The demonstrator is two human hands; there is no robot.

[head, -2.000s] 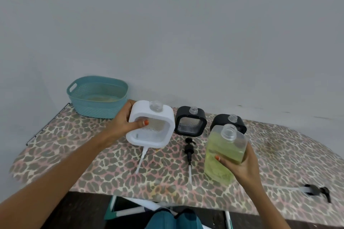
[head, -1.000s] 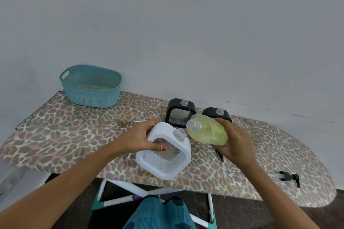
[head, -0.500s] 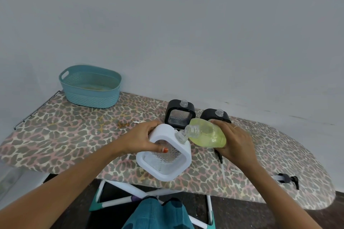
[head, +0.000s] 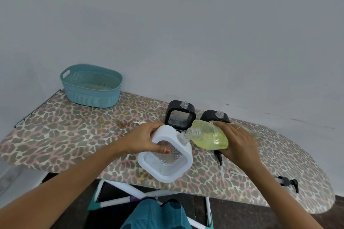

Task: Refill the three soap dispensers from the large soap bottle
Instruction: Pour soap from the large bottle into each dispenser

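Note:
My left hand (head: 149, 140) grips the white square dispenser (head: 183, 161), tilted and held above the near edge of the ironing board (head: 65, 128). My right hand (head: 236, 144) holds the large clear bottle of yellow-green soap (head: 210, 136) almost on its side. The bottle's open threaded neck (head: 194, 133) touches the dispenser's clear neck (head: 182, 138). Two black dispensers with open necks stand behind: one (head: 180, 115) in the middle, another (head: 214, 116) partly hidden by the bottle.
A teal basket (head: 91, 85) stands at the board's far left. A black pump with its tube (head: 220, 163) lies under my right hand. Another black pump (head: 290, 182) lies near the right front edge. A wall runs close behind the board.
Two seconds ago both containers were upright and apart. I have brought the white dispenser toward me and tipped the soap bottle until its neck met the dispenser's neck.

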